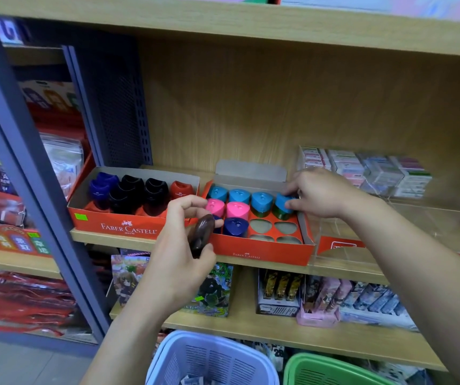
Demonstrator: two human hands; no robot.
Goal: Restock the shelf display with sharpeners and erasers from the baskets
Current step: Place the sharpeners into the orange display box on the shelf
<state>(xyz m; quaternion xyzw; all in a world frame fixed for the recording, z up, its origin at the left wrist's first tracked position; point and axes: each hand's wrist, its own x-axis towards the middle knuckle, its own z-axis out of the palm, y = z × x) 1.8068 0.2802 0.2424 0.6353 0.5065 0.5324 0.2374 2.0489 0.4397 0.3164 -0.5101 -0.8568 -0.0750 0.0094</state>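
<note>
While the left hand grips a dark sharpener in front of the orange tray, the right hand pinches a blue sharpener seated in that tray's back-right slot on the shelf

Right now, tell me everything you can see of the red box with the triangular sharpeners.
The red cardboard box sits at the front edge of the wooden shelf, grey lid flap folded up behind. Its insert has triangular slots: four light-blue sharpeners in the back row, two pink sharpeners next, a dark-blue sharpener before them, four empty slots at front right. The right hand pinches the rightmost light-blue sharpener; the left hand, holding a dark brown sharpener, hides the box's front left corner.
</note>
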